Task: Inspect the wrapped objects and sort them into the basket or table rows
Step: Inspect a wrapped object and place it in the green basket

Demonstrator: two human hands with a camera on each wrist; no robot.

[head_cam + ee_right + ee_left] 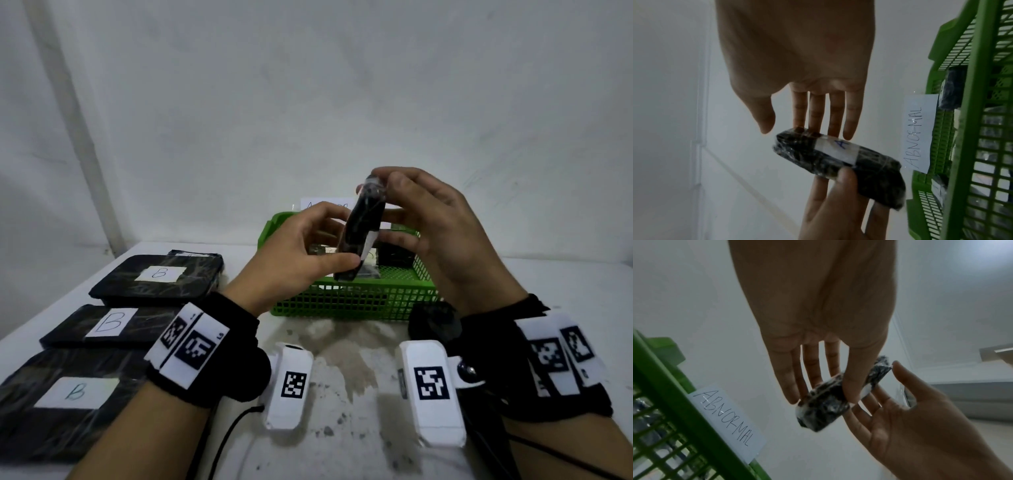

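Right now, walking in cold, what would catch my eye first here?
Both hands, the left hand and the right hand, hold up a black wrapped object marked A above a green basket tagged ABNORMAL. At the left of the table lie flat black packages, each labelled B.

White table (342, 342) bears green basket (349, 301), B-labelled packages (154, 279).

Three flat black wrapped packs marked B (156, 278) lie on the surface (342, 394), with a fourth partly hidden behind them. One green basket (352, 301) stands there. One wrapped object marked A (359, 233) is held up.
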